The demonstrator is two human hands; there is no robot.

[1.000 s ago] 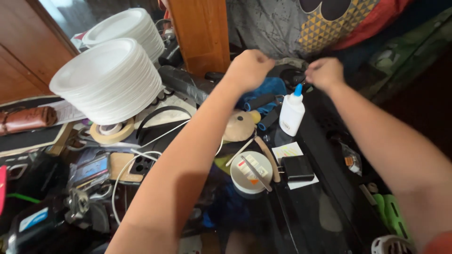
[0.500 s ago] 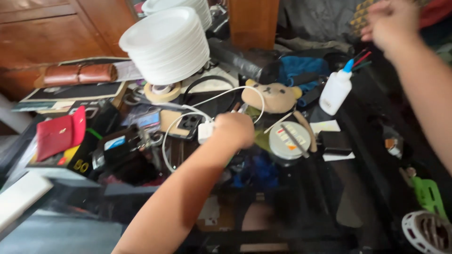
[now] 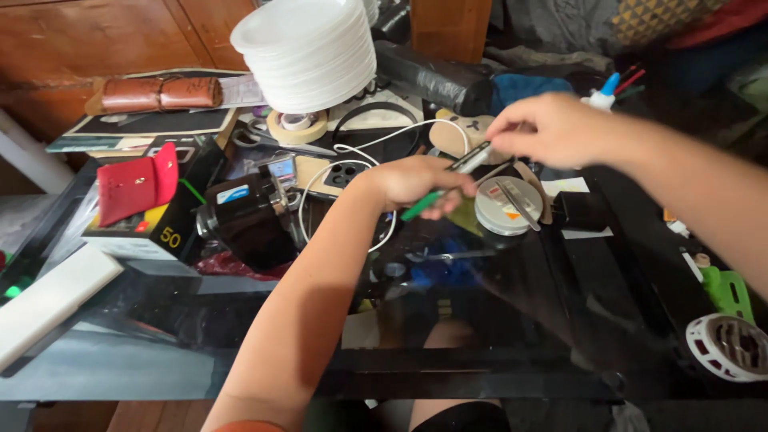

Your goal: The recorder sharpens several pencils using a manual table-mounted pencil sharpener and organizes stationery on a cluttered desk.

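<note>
Mid-grip over cluttered glass table (image 3: pixel 512 320): left hand (image 3: pixel 416 182) fingers closed round green-handled tool (image 3: pixel 424 206), right hand (image 3: pixel 552 128) at two o'clock pinching its silver tip (image 3: pixel 470 160); steady hold needed, round tin (image 3: pixel 508 206) just beside.

Dark glass surface (image 3: pixel 512 320): glossy, reflective | stack of white foam plates (image 3: pixel 308 52): matt, smooth | brown leather roll pouch (image 3: pixel 160 93): soft sheen | red cloth wallet (image 3: pixel 136 186): matt | slim green plastic tool (image 3: pixel 422 205): smooth | round white plastic lid (image 3: pixel 507 206): smooth | wooden cabinet (image 3: pixel 88 36): polished
</note>
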